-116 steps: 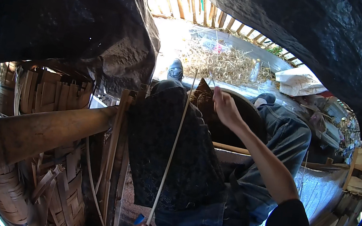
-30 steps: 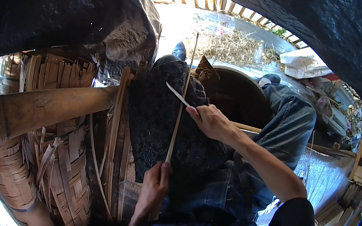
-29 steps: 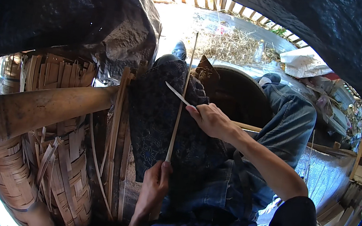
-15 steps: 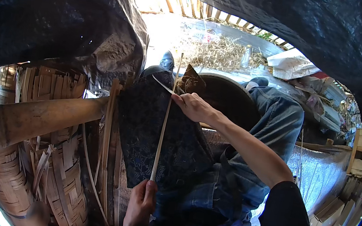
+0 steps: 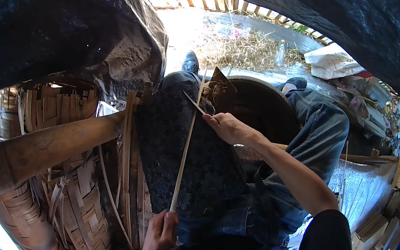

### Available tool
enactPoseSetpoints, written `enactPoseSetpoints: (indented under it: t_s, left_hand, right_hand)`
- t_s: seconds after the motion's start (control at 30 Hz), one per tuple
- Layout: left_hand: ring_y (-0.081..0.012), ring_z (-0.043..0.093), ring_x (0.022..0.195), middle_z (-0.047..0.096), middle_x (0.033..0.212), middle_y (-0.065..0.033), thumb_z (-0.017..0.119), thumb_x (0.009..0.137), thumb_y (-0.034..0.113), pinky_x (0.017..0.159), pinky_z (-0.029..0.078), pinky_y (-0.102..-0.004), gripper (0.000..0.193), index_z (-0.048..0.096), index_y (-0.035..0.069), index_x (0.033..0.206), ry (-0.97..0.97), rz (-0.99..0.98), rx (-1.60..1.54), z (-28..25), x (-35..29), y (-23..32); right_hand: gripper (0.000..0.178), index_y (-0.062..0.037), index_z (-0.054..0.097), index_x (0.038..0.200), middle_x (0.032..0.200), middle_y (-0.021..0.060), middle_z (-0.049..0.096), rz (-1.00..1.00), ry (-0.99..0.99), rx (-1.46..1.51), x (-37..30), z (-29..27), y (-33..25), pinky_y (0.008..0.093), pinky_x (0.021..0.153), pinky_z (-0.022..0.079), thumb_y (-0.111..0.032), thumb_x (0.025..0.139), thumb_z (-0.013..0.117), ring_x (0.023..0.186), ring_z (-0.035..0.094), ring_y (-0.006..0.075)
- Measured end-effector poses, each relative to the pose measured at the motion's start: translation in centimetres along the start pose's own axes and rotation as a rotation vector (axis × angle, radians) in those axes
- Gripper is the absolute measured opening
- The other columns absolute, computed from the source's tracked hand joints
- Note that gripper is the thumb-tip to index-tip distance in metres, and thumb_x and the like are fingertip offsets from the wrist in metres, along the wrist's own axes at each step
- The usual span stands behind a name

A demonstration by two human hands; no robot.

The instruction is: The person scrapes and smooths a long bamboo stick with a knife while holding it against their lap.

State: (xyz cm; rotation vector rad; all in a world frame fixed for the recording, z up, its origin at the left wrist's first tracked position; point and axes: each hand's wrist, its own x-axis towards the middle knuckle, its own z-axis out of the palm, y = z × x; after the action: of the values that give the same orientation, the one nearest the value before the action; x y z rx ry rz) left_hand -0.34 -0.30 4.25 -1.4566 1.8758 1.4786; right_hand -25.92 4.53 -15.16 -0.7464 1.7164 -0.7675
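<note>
My left hand [image 5: 161, 232] grips the near end of a long, thin strip that looks like bamboo [image 5: 182, 165]. The strip runs up and away from me over a dark patterned cloth [image 5: 171, 131] spread across my left leg. Closed around a knife, my right hand [image 5: 228, 128] is beside the strip's upper half. The knife's narrow blade [image 5: 193, 102] points up and left and crosses the strip; its handle is hidden in my fingers. Whether the edge bites into the strip cannot be made out.
A thick bamboo pole [image 5: 46, 142] slants in from the left, above a woven basket [image 5: 82, 210] and upright split strips [image 5: 127, 156]. Beyond my right hand stands a large round dark basin [image 5: 263, 105]. Dry shavings [image 5: 242, 49] lie farther off. Wood blocks [image 5: 372, 234] are stacked at right.
My right hand and the knife have moved slightly down along the strip toward me. The whole view has shifted a little, and my left hand keeps its hold.
</note>
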Motion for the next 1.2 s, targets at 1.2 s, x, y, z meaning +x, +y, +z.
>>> enactPoseSetpoints:
  t_s: [1.2]
  left_hand:
    - [-0.0389,0.063,0.061,0.059,0.061,-0.0246,0.043,0.096,0.025,0.053,0.049,-0.0471,0.030,0.056,0.002,0.083,0.203,0.310,0.507,3.9,8.5,1.5]
  right_hand:
    - [0.049,-0.0007,0.054,0.070,0.054,0.0206,0.054,-0.242,0.285,-0.295,-7.2,0.8,-3.5,0.0466,0.048,0.044,-0.039,0.097,0.042,0.052,0.057,0.0396]
